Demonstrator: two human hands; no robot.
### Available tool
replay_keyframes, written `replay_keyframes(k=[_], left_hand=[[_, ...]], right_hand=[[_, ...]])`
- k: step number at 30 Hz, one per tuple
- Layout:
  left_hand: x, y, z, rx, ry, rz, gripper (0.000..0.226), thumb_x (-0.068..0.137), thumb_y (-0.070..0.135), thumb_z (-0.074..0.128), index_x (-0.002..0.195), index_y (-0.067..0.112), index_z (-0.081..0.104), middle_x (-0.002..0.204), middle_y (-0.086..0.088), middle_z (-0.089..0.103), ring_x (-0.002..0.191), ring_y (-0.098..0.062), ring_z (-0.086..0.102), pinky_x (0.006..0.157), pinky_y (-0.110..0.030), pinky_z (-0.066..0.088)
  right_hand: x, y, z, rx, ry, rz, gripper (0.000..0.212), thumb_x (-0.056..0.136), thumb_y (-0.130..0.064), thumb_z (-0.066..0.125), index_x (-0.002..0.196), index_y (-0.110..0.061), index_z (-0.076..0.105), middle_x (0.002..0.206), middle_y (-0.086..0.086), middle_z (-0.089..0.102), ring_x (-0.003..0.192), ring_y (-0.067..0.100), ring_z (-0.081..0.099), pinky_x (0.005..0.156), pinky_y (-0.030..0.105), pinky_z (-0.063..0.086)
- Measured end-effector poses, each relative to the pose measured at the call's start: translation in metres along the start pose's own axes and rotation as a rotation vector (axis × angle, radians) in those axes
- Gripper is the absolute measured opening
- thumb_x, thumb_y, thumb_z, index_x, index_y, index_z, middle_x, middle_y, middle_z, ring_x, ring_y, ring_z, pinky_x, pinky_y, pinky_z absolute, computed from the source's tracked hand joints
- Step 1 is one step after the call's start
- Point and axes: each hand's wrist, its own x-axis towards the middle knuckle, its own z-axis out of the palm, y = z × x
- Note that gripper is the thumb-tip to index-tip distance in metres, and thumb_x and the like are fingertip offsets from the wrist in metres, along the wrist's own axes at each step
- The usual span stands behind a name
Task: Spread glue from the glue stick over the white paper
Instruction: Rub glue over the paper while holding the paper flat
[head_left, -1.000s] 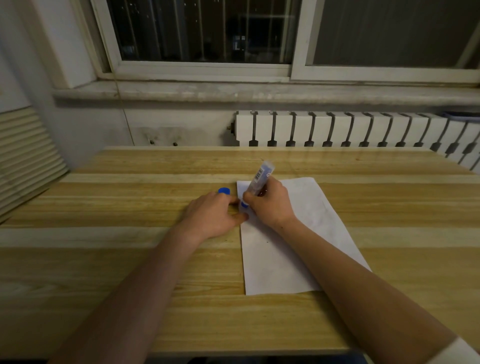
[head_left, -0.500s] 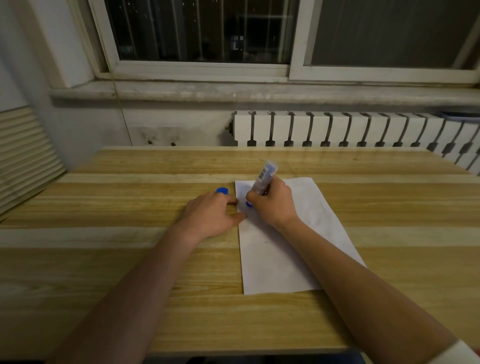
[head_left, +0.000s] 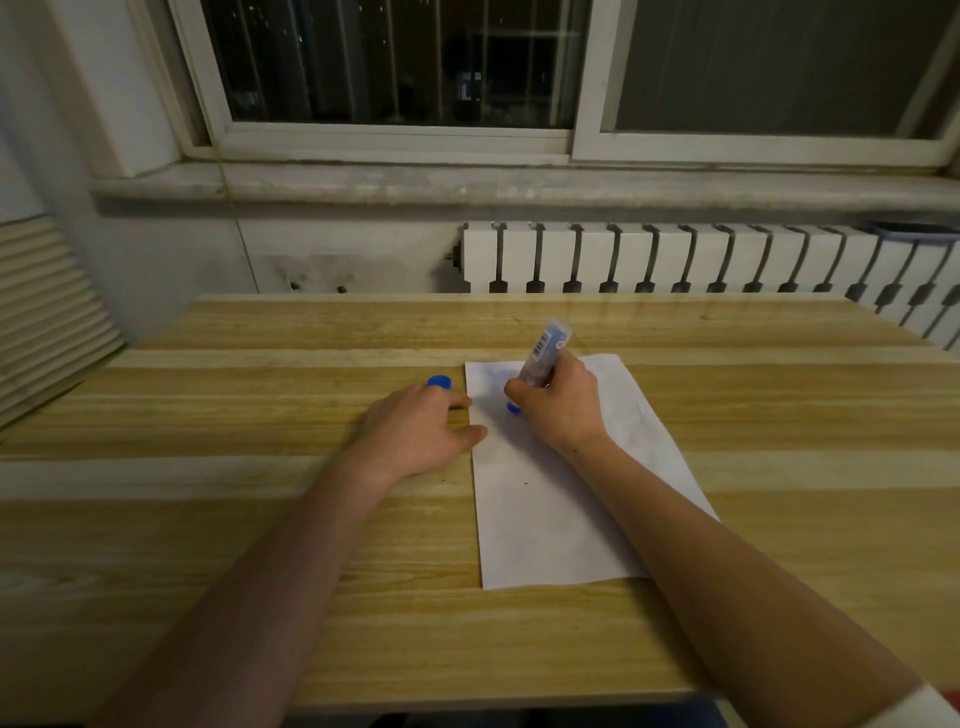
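A sheet of white paper (head_left: 550, 499) lies on the wooden table (head_left: 260, 519). My right hand (head_left: 563, 402) grips a glue stick (head_left: 545, 353) with a barcode label, tilted, its blue tip (head_left: 513, 408) pressed onto the upper left part of the sheet. My left hand (head_left: 421, 428) lies flat on the table, its fingertips and thumb touching the paper's left edge. The blue cap (head_left: 439, 382) stands on the table just beyond my left hand.
A white radiator (head_left: 675, 260) runs along the wall behind the table's far edge, under a stone window sill (head_left: 467, 184). Slatted blinds (head_left: 41, 312) are at the left. The table's near edge is at the bottom.
The glue stick's tip has shifted a little to the right and away from me on the paper with my right hand. My left hand has stayed at the paper's edge.
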Motion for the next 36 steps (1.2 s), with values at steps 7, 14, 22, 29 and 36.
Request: replay_keyframes(k=[7, 14, 22, 29, 36], left_hand=[[0.001, 0.001, -0.001, 0.009, -0.009, -0.006, 0.059, 0.081, 0.070, 0.054, 0.132, 0.039, 0.057, 0.108, 0.009, 0.065, 0.103, -0.016, 0.059, 0.075, -0.032, 0.044], [0.000, 0.001, -0.001, 0.000, -0.017, 0.003, 0.059, 0.081, 0.070, 0.054, 0.132, 0.039, 0.057, 0.097, 0.011, 0.063, 0.100, -0.015, 0.058, 0.077, -0.033, 0.045], [0.001, 0.000, -0.001, -0.014, -0.045, 0.029, 0.059, 0.082, 0.068, 0.054, 0.131, 0.037, 0.058, 0.063, 0.019, 0.042, 0.082, -0.014, 0.059, 0.076, -0.035, 0.050], [0.001, -0.002, -0.001, -0.009, -0.045, 0.032, 0.060, 0.081, 0.070, 0.053, 0.131, 0.038, 0.057, 0.067, 0.017, 0.046, 0.087, -0.014, 0.059, 0.078, -0.035, 0.050], [0.001, -0.001, -0.001, -0.011, -0.049, 0.038, 0.059, 0.081, 0.070, 0.053, 0.131, 0.039, 0.057, 0.065, 0.020, 0.045, 0.084, -0.013, 0.059, 0.080, -0.037, 0.051]], right_hand=[[-0.002, 0.002, -0.006, 0.018, 0.034, 0.042, 0.026, 0.076, -0.030, 0.075, 0.082, -0.032, 0.050, 0.072, -0.021, 0.054, 0.061, 0.004, 0.057, 0.045, 0.009, 0.037], [-0.001, 0.004, -0.014, 0.023, 0.057, 0.087, 0.025, 0.076, -0.029, 0.075, 0.080, -0.030, 0.050, 0.073, -0.015, 0.059, 0.063, 0.007, 0.060, 0.047, 0.016, 0.041], [-0.001, 0.009, -0.027, -0.001, 0.097, 0.128, 0.017, 0.077, -0.026, 0.071, 0.077, -0.017, 0.057, 0.068, -0.004, 0.063, 0.060, 0.011, 0.060, 0.048, 0.025, 0.043], [0.002, 0.010, -0.031, 0.023, 0.107, 0.158, 0.018, 0.076, -0.023, 0.069, 0.075, -0.012, 0.055, 0.067, 0.003, 0.062, 0.056, 0.016, 0.055, 0.051, 0.032, 0.047], [0.004, 0.014, -0.039, 0.023, 0.173, 0.175, 0.016, 0.074, -0.020, 0.068, 0.071, -0.011, 0.055, 0.059, -0.003, 0.057, 0.051, 0.012, 0.052, 0.045, 0.025, 0.039]])
